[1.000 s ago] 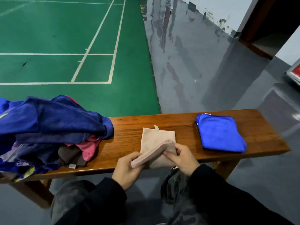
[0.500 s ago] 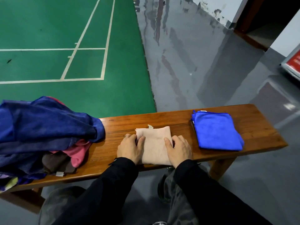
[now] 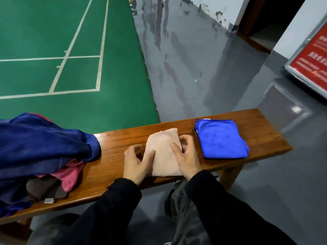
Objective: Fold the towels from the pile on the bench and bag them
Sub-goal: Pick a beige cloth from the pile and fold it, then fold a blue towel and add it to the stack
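Both the left hand point(image 3: 137, 163) and right hand point(image 3: 187, 156) pinched the folded beige towel point(image 3: 163, 152) on the surface point(image 3: 113, 156), the blue towel point(image 3: 221, 138) at three o'clock.

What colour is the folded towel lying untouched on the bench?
Bright blue towel, head view.

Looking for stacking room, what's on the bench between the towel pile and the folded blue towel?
In the head view, the beige towel, gripped by the left hand and right hand, with bare bench beside the pile.

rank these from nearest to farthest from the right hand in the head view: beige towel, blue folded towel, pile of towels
1. beige towel: under the right hand, touching it, at the bench's middle.
2. blue folded towel: just to its right, apart.
3. pile of towels: far left end, beyond the left hand.
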{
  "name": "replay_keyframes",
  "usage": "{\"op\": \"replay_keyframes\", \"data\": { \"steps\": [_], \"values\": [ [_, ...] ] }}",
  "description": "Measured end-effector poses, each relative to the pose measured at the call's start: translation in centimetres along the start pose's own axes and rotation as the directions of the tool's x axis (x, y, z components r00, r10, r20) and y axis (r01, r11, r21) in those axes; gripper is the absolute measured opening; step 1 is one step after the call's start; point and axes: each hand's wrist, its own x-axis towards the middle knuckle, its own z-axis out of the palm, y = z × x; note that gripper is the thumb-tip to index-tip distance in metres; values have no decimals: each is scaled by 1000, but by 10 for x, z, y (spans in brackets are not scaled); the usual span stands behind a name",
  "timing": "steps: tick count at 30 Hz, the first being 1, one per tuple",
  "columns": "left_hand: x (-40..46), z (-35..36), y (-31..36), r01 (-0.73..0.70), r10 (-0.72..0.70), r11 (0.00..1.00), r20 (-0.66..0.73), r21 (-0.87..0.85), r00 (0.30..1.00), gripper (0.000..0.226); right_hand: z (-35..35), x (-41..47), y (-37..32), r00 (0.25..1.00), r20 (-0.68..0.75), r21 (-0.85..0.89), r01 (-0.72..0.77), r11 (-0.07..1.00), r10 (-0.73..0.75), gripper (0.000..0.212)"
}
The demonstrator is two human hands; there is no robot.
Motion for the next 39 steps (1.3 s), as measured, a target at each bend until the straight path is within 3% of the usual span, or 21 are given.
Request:
{"op": "replay_keyframes", "data": {
  "steps": [2,4,6,8,13,16,19,21,23,24,26,28,29,32,35,39],
  "values": [
    [-4,7,18,178,-132,917,148,-357,980,88,-17,3,-12,998,18,205,62,977,-67,33],
    [-8,21,38,395,-159,714,415,-579,896,101,-44,9,-21,996,29,344,67,936,-82,41],
    [-14,39,61,471,-56,584,545,-662,836,77,-79,17,-27,996,12,355,77,932,-87,46],
    [-15,57,87,380,-30,611,459,-694,888,62,-115,28,-31,995,-55,315,97,944,-84,47],
    [3,125,141,157,48,822,340,-548,939,63,-193,70,-22,976,-217,151,4,988,29,50],
    [17,161,144,29,60,958,297,-286,953,70,-218,90,-1,959,-257,19,-120,993,120,55],
    [18,183,133,-108,102,994,292,3,951,79,-222,88,10,913,-357,-276,-305,912,197,66],
    [14,195,127,-186,154,980,318,75,935,77,-218,82,11,924,-380,-510,-171,843,-42,57],
    [14,204,127,-307,249,944,347,124,904,69,-206,84,12,945,-168,-684,95,723,-282,53],
    [16,207,126,-363,294,920,351,148,889,66,-199,87,18,952,-13,-754,192,629,-307,55],
    [19,215,119,-461,366,851,347,250,864,61,-188,87,45,959,201,-863,269,428,-198,65],
    [18,219,113,-520,377,761,386,389,842,57,-187,82,71,969,237,-913,248,323,-75,71],
    [15,220,111,-533,365,743,422,406,830,57,-189,81,77,972,232,-918,234,321,-45,72],
    [14,211,111,-491,355,822,416,287,837,52,-192,87,62,974,226,-913,207,352,12,65],
    [16,179,113,-464,390,865,324,192,862,36,-180,84,34,963,223,-885,265,383,-150,58],
    [1,118,102,-457,432,881,190,120,882,25,-127,63,1,921,277,-753,386,533,-275,50]
  ]
}}
